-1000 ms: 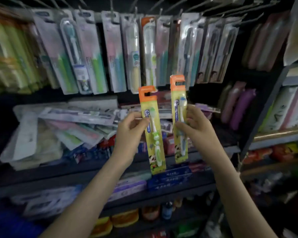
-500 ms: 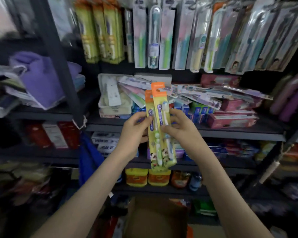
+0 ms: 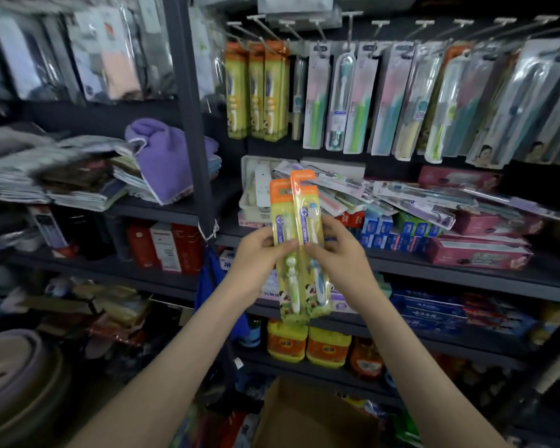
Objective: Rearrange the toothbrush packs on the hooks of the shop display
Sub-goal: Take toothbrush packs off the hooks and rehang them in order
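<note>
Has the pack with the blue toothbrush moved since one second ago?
Yes. The blue toothbrush pack went left and lower against the hanging row of packs, and it now overlaps the green toothbrush pack.

I have one view only, from the wide-angle camera on the person's head. It faces forward and slightly down, close to the shelving. The left hand (image 3: 256, 257) and right hand (image 3: 343, 253) sit at frame centre, gripping the toothbrush packs (image 3: 304, 202). The hooks (image 3: 379, 24) line the upper right, and a shelf post (image 3: 188, 124) stands left of centre.
</note>
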Tool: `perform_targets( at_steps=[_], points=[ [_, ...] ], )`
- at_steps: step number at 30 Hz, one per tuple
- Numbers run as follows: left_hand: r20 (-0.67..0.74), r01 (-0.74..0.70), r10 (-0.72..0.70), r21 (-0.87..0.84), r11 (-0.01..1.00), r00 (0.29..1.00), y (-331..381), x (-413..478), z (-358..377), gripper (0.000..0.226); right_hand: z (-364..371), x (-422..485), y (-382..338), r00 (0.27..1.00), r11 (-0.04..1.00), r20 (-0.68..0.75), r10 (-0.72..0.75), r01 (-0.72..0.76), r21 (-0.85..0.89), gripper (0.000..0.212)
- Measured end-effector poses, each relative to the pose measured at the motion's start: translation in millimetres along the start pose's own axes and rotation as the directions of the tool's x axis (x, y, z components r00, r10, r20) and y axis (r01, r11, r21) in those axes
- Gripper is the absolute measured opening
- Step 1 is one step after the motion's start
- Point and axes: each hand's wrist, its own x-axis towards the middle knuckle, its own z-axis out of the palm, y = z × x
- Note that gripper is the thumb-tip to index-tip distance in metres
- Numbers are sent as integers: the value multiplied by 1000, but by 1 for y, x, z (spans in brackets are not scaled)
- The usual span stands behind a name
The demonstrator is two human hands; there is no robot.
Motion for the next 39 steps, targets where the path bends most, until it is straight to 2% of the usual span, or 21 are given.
perform_targets(
  at_steps=[5, 8, 9, 11, 14, 20, 27, 29, 35, 39],
  points=[
    [-87, -112, 114, 27, 993, 990, 26, 43, -46, 19, 24, 45, -18, 994, 996, -63, -86, 84, -41, 45],
    [-136, -210, 218, 68, 975, 967, 46, 81, -80, 10, 40, 88, -31, 986, 988, -114, -123, 111, -106, 39],
    [-142, -245, 254, 82, 966, 957, 53, 93, -91, 5, 46, 104, -36, 982, 982, -127, -143, 125, -142, 37],
    [-166, -308, 326, 125, 943, 931, 70, 119, -113, 9, 58, 137, -48, 967, 954, -152, -205, 162, -253, 37],
    [-171, -381, 399, 125, 916, 901, 91, 155, -139, 5, 72, 187, -58, 928, 875, -178, -326, 225, -428, 41],
    [-121, -431, 432, 38, 902, 894, 121, 200, -154, 8, 82, 261, -60, 888, 708, -167, -428, 214, -673, 46],
    [-144, -437, 428, -32, 899, 892, 128, 229, -167, 9, 102, 319, -68, 894, 614, -117, -432, 197, -764, 52],
    [-149, -430, 420, -37, 902, 895, 128, 235, -171, 7, 108, 335, -71, 891, 616, -143, -430, 175, -768, 53],
    [-151, -423, 413, -41, 905, 898, 126, 253, -180, 12, 125, 365, -65, 881, 728, -287, -376, 89, -680, 59],
    [-170, -424, 415, -13, 906, 894, 121, 258, -180, 9, 130, 385, -69, 895, 723, -307, -324, 25, -690, 62]
  ],
)
